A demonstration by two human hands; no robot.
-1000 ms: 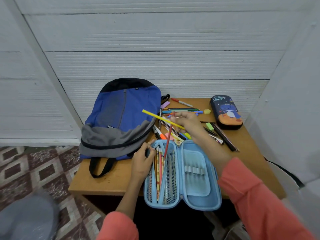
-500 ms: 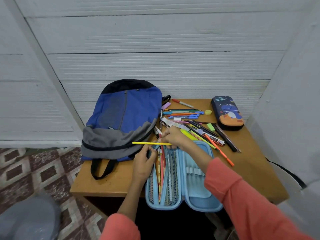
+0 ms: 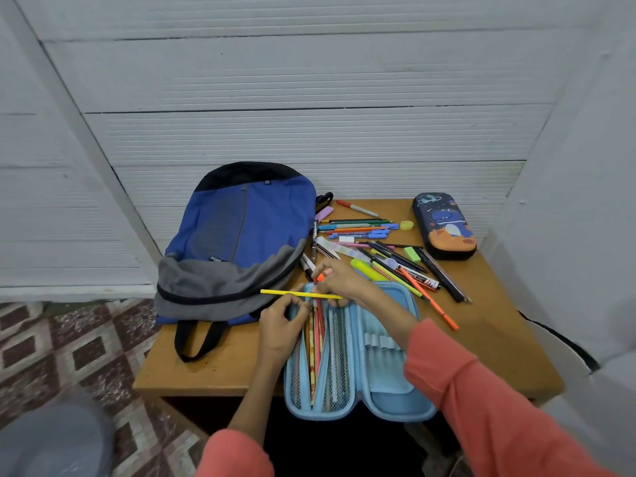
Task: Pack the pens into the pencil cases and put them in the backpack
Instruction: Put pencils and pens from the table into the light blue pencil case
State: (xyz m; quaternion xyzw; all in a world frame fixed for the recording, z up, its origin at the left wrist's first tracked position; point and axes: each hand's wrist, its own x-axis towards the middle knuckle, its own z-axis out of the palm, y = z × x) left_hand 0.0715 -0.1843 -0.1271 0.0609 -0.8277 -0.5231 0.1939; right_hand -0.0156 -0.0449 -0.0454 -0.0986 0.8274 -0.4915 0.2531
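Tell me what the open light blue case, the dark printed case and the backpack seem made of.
The light blue pencil case: seemingly a stiff moulded shell under matte fabric, since it keeps its shape lying open; its mesh pocket is see-through netting. The dark printed case: probably a similar rigid shell, smooth, with rounded edges. The backpack: soft matte woven fabric, sagging in folds.

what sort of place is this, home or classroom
Likely a home study corner: a small wooden desk set against white panelled walls, patterned floor tiles, and a backpack with loose pens.
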